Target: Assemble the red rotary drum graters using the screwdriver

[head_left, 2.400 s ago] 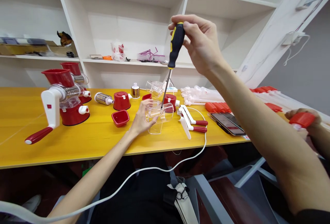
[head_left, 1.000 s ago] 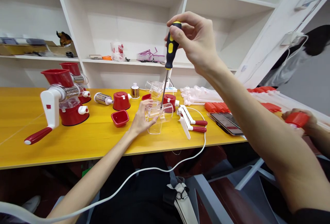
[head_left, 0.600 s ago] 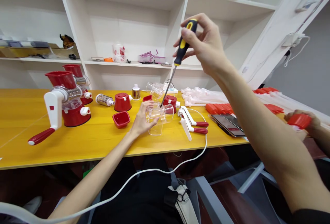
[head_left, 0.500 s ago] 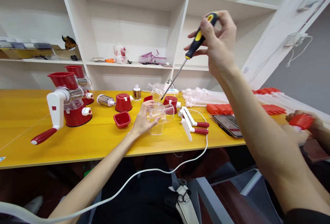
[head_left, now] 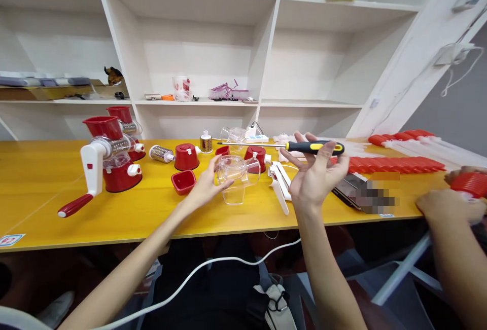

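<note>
My right hand (head_left: 315,178) holds a screwdriver (head_left: 312,147) by its black-and-yellow handle between thumb and fingers. Its long shaft lies nearly level and points left, above the table. My left hand (head_left: 207,185) grips the left side of a clear plastic grater housing (head_left: 239,180), which rests on the table. Behind the housing are a red base (head_left: 255,157) and another clear housing (head_left: 235,135). Just left of my left hand sits a small red hopper (head_left: 183,182). White crank handles (head_left: 280,183) lie beside my right wrist, which partly hides them.
Two assembled red rotary graters (head_left: 114,152) stand at the left. Grater drums (head_left: 162,153) and another red base (head_left: 186,156) are behind the hopper. At the right lie a phone (head_left: 353,190) and rows of red-ended parts (head_left: 391,163). A co-worker's hands (head_left: 449,206) hold a red ribbed part.
My right hand has come down and turned palm up, swinging the screwdriver from a steep tilt to nearly level. My left hand stays at the clear housing. The view has shifted slightly.
</note>
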`<action>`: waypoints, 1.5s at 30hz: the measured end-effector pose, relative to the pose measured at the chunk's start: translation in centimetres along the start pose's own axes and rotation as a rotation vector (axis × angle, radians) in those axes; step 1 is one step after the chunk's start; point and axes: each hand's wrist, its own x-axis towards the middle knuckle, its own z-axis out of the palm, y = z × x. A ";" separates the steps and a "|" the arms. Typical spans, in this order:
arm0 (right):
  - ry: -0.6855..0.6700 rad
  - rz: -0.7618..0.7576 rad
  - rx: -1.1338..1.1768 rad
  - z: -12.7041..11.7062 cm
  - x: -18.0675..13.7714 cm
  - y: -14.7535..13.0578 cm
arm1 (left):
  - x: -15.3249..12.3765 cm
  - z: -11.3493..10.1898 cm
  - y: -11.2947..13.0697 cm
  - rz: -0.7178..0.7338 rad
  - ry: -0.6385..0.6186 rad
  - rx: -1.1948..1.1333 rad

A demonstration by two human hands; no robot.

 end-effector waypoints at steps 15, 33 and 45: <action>0.045 -0.008 0.027 -1.0 0.7 -1.4 | 5.1 -3.6 5.6 0.109 -0.326 0.422; 0.091 -0.085 0.034 -1.2 0.8 -1.0 | 7.3 -4.5 5.5 0.050 -0.362 0.472; 0.099 -0.200 0.028 -1.4 0.7 -1.1 | 5.2 -5.8 2.8 0.094 -0.147 0.114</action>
